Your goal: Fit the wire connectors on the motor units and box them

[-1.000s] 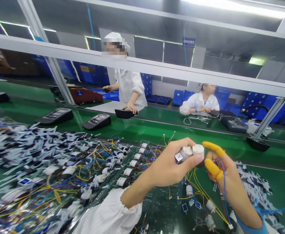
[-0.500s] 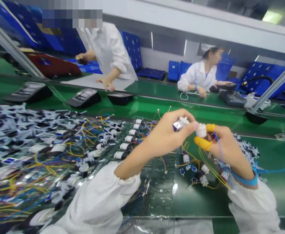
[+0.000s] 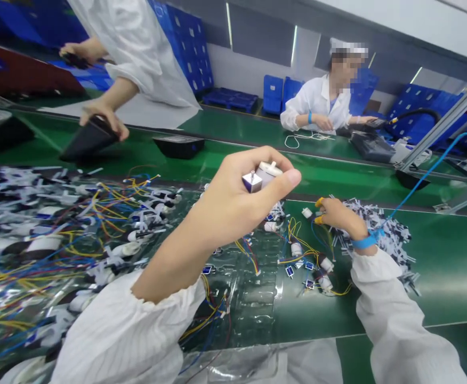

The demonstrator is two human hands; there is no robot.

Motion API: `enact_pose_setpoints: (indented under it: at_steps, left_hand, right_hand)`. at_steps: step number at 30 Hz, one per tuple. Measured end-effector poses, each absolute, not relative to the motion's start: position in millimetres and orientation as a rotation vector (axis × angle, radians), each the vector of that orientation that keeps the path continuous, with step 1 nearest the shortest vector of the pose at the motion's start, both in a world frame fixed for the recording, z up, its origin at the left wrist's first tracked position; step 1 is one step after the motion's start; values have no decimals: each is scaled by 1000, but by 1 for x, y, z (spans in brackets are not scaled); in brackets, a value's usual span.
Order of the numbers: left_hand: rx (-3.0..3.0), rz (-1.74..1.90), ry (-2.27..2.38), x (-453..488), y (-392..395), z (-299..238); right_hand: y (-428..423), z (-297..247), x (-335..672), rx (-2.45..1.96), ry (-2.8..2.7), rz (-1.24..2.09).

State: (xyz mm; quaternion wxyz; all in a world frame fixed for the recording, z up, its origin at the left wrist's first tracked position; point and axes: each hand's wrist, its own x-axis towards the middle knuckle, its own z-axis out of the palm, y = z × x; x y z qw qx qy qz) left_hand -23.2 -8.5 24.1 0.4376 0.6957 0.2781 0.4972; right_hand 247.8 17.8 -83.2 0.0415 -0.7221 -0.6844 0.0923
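Left hand (image 3: 221,208) grips a small white-and-metal part (image 3: 261,177) at the frame center.
Its fingers (image 3: 249,162) close around the part; the right hand (image 3: 339,215) is right of center over the green table (image 3: 437,266), and I cannot tell if its fingers hold something.

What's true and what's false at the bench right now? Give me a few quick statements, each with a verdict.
1. The left hand pinches a small white-and-metal component. True.
2. The right hand holds that component too. False: it is apart from it, low over the wires and beside a heap of black-and-white strips.
3. Yellow finger cots cover fingertips of the right hand. True.
4. A red strap circles the right wrist. False: the wrist strap is blue.
5. A seated co-worker across the green belt wears a white coat. True.
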Motion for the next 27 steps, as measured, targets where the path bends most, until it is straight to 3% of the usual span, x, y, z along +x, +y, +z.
enact_pose_setpoints:
  at_steps: [7, 14, 20, 27]
  left_hand:
    - [1827, 1164, 772, -25, -7, 28]
    - [1875, 985, 833, -26, -10, 28]
    - [1942, 955, 773, -29, -8, 24]
    - [1997, 911, 752, -21, -3, 12]
  right_hand:
    - [6, -58, 283, -2407, -2076, 178]
    - [17, -77, 279, -2601, -2105, 385]
    - [-6, -39, 275, -2193, -2194, 441]
    - [-65, -2, 221, -1169, -1680, 520]
